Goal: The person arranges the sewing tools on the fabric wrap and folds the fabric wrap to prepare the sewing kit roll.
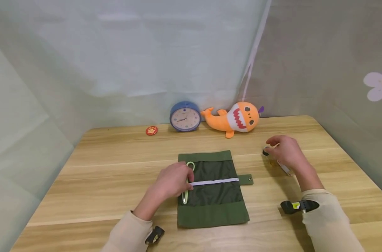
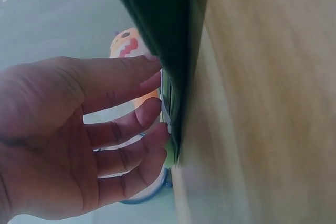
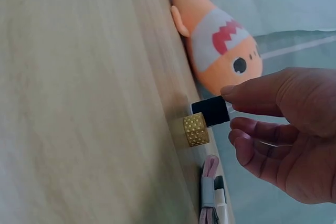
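On an unfolded dark green fabric pouch [image 1: 213, 215] lie light green scissors [image 1: 185, 198], crossed by my left hand [image 1: 175, 180]. The left thumb and index finger pinch the white elastic band [image 1: 214, 181] just right of the scissors; in the left wrist view the other fingers [image 2: 131, 179] curve loosely beside the pouch. My right hand [image 1: 287, 150] is over the right side of the table. Its thumb and index fingertips are at the top of an upright black thread spool [image 3: 210, 111], not closed round it. A gold dimpled thimble [image 3: 196, 130] stands beside the spool.
Near the right hand lie a folded pink tape measure [image 3: 209, 198] and a small black-and-white item [image 3: 220, 203]. A blue clock [image 1: 185, 117], an orange shark plush [image 1: 220, 122] and a red star badge [image 1: 151, 130] line the back. The pouch's snap strap [image 1: 245, 179] points right.
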The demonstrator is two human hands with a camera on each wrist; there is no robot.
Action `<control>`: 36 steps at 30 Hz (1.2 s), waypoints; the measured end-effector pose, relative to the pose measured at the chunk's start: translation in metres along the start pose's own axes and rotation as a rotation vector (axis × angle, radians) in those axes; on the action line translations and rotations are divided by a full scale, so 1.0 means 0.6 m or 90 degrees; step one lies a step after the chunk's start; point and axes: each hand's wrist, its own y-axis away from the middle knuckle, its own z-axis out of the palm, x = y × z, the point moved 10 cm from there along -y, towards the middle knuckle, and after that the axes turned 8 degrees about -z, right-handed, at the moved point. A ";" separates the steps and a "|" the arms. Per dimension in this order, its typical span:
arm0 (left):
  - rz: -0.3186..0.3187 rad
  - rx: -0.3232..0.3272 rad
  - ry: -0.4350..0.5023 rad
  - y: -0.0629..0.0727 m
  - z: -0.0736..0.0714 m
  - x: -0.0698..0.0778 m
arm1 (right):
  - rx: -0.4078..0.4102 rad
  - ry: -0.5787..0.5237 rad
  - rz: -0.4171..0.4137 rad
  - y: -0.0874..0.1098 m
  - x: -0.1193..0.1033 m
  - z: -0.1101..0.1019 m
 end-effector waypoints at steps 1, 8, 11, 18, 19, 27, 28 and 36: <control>0.000 0.000 0.001 0.000 0.000 0.000 | -0.004 0.001 0.000 0.000 0.000 0.001; 0.011 0.009 0.008 0.000 0.000 0.003 | -0.008 0.004 -0.008 0.000 0.001 0.005; 0.015 0.014 0.013 -0.002 0.001 0.004 | -0.020 0.005 -0.010 -0.001 0.002 0.007; 0.017 0.017 0.023 -0.002 0.003 0.004 | -0.024 0.017 -0.013 -0.001 0.000 0.010; 0.018 0.017 0.023 -0.002 0.003 0.004 | -0.021 0.015 -0.014 -0.001 -0.002 0.009; 0.012 0.018 0.022 -0.001 0.002 0.003 | 0.006 -0.002 -0.047 -0.002 -0.037 0.002; 0.012 0.018 0.021 -0.001 0.002 0.003 | 0.005 -0.006 -0.046 -0.002 -0.042 0.003; 0.015 0.017 0.025 -0.002 0.004 0.003 | 0.006 -0.011 -0.060 0.000 -0.064 0.006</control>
